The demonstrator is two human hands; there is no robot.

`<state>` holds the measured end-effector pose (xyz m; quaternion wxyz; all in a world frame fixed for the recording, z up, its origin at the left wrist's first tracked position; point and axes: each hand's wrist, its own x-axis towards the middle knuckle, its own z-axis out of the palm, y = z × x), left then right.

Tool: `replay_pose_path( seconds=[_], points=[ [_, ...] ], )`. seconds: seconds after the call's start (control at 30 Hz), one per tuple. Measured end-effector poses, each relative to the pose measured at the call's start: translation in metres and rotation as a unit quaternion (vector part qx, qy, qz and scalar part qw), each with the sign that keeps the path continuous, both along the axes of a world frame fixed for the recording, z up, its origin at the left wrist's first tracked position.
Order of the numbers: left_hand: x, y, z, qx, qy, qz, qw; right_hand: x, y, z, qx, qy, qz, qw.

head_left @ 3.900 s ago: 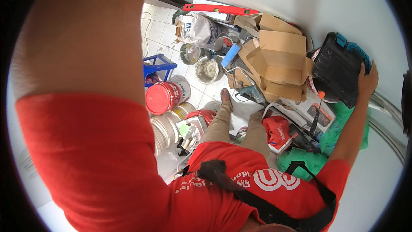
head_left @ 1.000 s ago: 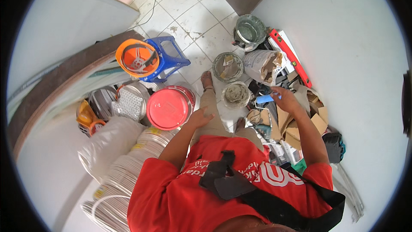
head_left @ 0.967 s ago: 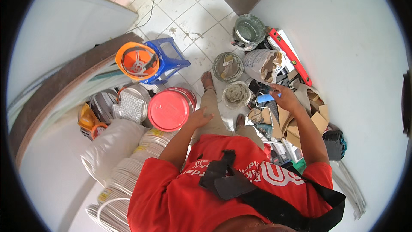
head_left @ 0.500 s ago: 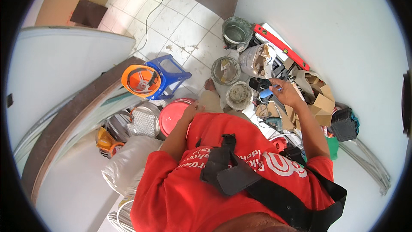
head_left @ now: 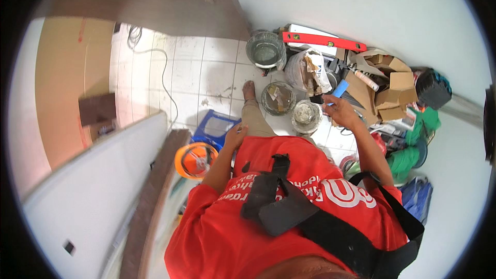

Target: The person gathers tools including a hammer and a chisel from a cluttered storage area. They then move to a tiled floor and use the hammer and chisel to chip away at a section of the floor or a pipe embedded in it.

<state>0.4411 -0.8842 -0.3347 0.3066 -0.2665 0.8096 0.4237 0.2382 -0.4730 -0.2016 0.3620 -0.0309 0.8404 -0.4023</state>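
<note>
Two hands: right hand (head_left: 342, 113) closed around blue-handled tool (head_left: 338, 91), left hand (head_left: 236, 137) loosely curled, empty, at thigh.

A red short-sleeved shirt (head_left: 289, 212) with white print, black chest strap (head_left: 330, 227), khaki trousers (head_left: 256, 121), bare foot (head_left: 249, 91)

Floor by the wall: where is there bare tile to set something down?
Bare tile lies left of the foot, between the grey cable and the blue stool. Crowded along the wall: buckets, cardboard boxes and bags surround the right hand, which holds a blue-handled tool.
</note>
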Motion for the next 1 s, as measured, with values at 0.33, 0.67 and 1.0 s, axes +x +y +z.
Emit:
replay_pose_path(
  seconds=[0.33, 0.67, 1.0],
  points=[
    [-0.106, -0.136, 0.010, 0.038, -0.017, -0.191, 0.981, 0.037, -0.097, 0.017, -0.011, -0.039, -0.177, 0.983],
    [-0.244, -0.150, 0.046, 0.041, -0.054, -0.223, 0.972, 0.077, -0.089, -0.068, 0.029, -0.012, -0.290, 0.956],
    [-0.433, -0.176, 0.015, 0.035, -0.109, -0.563, 0.819, 0.028, -0.207, -0.133, 0.032, -0.007, -0.535, 0.844]
  ],
)
